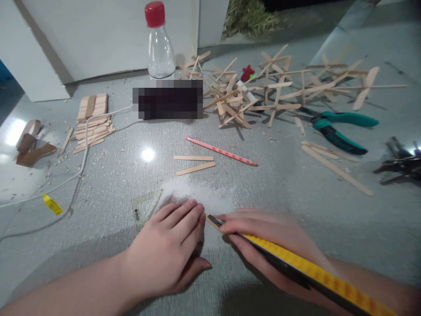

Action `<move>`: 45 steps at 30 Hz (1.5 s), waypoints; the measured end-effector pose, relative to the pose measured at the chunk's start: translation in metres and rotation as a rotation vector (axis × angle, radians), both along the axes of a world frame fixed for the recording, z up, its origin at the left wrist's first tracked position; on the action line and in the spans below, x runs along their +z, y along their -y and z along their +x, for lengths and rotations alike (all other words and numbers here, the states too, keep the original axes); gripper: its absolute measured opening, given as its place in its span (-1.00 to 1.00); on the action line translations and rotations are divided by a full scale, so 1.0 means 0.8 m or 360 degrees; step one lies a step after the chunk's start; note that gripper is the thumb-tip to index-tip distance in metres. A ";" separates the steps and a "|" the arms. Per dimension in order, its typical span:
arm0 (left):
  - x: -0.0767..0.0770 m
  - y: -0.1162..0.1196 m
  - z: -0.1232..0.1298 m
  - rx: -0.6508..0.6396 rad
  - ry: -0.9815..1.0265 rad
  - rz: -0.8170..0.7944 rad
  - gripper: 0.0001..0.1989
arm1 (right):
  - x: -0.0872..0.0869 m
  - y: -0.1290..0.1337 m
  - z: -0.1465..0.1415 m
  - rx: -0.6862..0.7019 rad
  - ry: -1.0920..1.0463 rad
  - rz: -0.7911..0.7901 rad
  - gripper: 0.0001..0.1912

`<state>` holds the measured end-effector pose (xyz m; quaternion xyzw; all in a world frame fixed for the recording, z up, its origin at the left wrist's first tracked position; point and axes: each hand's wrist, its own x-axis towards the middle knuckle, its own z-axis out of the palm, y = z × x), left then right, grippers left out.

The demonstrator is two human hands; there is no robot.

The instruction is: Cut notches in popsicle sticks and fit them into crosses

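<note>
My left hand (171, 245) lies palm down at the lower middle, fingers close together, pressing on one end of a wooden craft stick (213, 223). Fingers of my right hand (263, 241), slightly blurred, are wrapped round a long yellow and black cutter (296, 261). Its dark metal tip rests on the stick just right of my left fingertips. Part of the stick is hidden beneath my left hand. A clear set square (146, 206) lies beyond my left hand, beside a whitish patch on the surface. Two loose sticks (194, 158) and a pink pencil (222, 151) lie farther off.
Joined stick pieces (230, 101) spread across the back right, near teal-handled pliers (345, 127). A red-capped bottle (161, 52) stands behind a pixelated block. Stacked sticks (94, 118), a white cable (86, 149) and brown strips (33, 145) are left. A dark tool (403, 162) lies far right.
</note>
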<state>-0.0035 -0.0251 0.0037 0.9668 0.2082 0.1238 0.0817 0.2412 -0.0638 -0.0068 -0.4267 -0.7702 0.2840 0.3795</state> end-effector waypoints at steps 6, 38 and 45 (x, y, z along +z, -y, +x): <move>-0.002 0.001 -0.001 0.0001 -0.0012 -0.0014 -0.39 | -0.003 0.000 0.000 0.0007 0.0010 -0.0031 -0.78; -0.002 0.002 0.001 0.0007 0.0017 0.0039 -0.44 | 0.001 0.002 -0.002 0.0058 0.0056 -0.0039 -0.76; 0.000 0.003 0.000 0.0011 -0.0053 0.0020 -0.41 | 0.003 0.009 0.003 0.0180 0.0074 -0.0033 -0.71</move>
